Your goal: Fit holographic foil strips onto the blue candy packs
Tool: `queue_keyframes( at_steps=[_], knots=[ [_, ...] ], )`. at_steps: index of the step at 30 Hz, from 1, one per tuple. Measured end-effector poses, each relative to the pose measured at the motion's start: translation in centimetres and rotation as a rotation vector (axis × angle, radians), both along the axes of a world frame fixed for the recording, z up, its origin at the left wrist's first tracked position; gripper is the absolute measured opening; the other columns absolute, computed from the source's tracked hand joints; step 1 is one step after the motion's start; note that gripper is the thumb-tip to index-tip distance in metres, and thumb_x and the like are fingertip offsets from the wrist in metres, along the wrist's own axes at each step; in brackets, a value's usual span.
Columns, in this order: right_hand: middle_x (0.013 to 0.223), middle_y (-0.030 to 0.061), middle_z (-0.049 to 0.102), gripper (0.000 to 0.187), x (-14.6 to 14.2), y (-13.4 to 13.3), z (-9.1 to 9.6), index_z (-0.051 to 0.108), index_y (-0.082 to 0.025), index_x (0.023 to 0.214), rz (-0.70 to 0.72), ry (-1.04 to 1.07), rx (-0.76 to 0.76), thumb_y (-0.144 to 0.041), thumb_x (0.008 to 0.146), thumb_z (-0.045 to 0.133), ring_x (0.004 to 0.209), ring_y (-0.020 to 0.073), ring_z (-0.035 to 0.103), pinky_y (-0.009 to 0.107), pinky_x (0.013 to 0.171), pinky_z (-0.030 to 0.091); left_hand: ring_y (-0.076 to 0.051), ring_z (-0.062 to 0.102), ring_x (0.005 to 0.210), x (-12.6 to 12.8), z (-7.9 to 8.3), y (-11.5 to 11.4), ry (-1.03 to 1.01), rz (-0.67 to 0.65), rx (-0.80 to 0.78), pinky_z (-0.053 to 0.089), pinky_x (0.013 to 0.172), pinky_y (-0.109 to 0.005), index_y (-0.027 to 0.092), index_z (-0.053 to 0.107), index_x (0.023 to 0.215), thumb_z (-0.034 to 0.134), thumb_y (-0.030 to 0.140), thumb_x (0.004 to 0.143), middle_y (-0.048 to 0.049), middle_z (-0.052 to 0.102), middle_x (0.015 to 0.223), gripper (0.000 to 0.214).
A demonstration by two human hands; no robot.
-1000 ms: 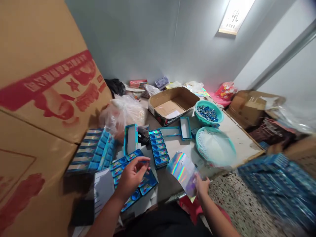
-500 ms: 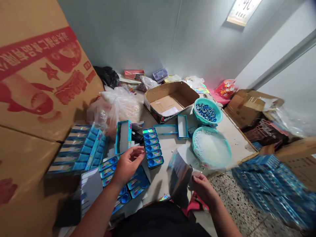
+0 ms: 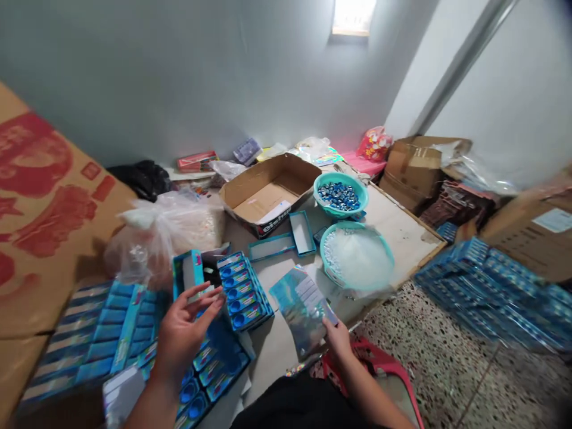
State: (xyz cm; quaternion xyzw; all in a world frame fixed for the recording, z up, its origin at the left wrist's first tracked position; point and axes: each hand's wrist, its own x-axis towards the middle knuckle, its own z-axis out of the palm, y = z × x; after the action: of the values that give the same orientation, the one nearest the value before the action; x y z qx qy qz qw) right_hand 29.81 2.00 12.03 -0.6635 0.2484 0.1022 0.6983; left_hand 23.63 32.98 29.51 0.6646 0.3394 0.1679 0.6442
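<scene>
My left hand [image 3: 187, 322] is raised with its fingers apart and nothing in it. It is nearest a larger blue tray [image 3: 235, 360] of small boxes with round blue cups, partly hidden by my wrist. Just right of its fingertips stands a row of small blue boxes [image 3: 241, 292], each with a round blue recess. In my right hand [image 3: 337, 338] is a thin shiny blue-and-grey printed sheet [image 3: 297, 313], gripped by its right edge and tilted over the table's front. Behind my left fingers stands an open blue box [image 3: 181, 274] with a white inside.
Two turquoise basins stand at the right: one holds blue wrapped pieces [image 3: 337, 196], the other white material under clear plastic [image 3: 361, 256]. A shallow cardboard box [image 3: 263, 202] lies behind. Stacked blue packs [image 3: 487, 298] and a red stool [image 3: 393, 369] are at the right.
The view has turned right, so the table sits further left. My left fingers have spread apart. The sheet in my right hand has tipped flatter, showing more of its face.
</scene>
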Motion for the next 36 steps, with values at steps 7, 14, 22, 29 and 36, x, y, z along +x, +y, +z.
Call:
queue_keyframes(
  at_steps=[7,14,22,29,36],
  knots=[
    [0.094,0.0111,0.068,0.029,-1.7,-2.1,4.8,0.071,-0.021,0.087,0.132,-0.202,-0.188,-0.034,0.061,0.074,0.101,0.0315,0.062,0.040,0.091,0.051,-0.023,0.072,0.080,1.2,0.2,-3.1,0.129,-0.335,0.029,0.056,0.076,-0.035,0.017,0.033,0.146,0.079,0.053,0.068,-0.0059,0.076,0.084,0.098],
    [0.129,0.0118,0.058,0.051,2.6,5.1,15.4,0.050,-0.024,0.141,1.121,-0.582,0.057,-0.031,0.091,0.061,0.111,0.0226,0.060,0.035,0.090,0.052,-0.020,0.070,0.084,0.5,1.3,-6.2,0.130,-0.555,0.093,0.052,0.082,-0.033,0.021,0.015,0.157,0.067,0.031,0.082,-0.0034,0.074,0.090,0.092],
    [0.074,0.0037,0.065,0.016,4.3,13.1,14.2,0.066,-0.017,0.079,1.122,-0.635,-0.041,-0.031,0.086,0.064,0.068,0.0164,0.059,0.026,0.063,0.046,-0.021,0.070,0.094,-1.1,-0.6,-4.7,0.028,-0.379,-0.027,0.051,0.089,-0.034,0.022,0.025,0.155,0.066,0.032,0.085,-0.0072,0.074,0.097,0.082],
    [0.075,0.0052,0.065,0.020,5.8,17.8,13.5,0.067,-0.018,0.076,1.051,-0.684,-0.061,-0.033,0.085,0.057,0.069,0.0175,0.057,0.028,0.066,0.042,-0.010,0.058,0.060,-0.8,-3.2,-1.2,0.077,-0.131,-0.099,0.045,0.058,-0.023,0.018,0.059,0.127,0.076,0.026,0.066,-0.0065,0.068,0.103,0.063],
    [0.066,0.0020,0.060,0.021,8.8,21.6,13.3,0.067,-0.017,0.077,1.050,-0.638,-0.082,-0.035,0.084,0.058,0.061,0.0157,0.050,0.026,0.058,0.036,-0.015,0.059,0.065,0.9,-3.6,3.0,0.063,-0.103,-0.249,0.051,0.068,-0.029,0.016,0.069,0.075,0.078,0.046,0.066,-0.0009,0.064,0.068,0.033]
  ],
)
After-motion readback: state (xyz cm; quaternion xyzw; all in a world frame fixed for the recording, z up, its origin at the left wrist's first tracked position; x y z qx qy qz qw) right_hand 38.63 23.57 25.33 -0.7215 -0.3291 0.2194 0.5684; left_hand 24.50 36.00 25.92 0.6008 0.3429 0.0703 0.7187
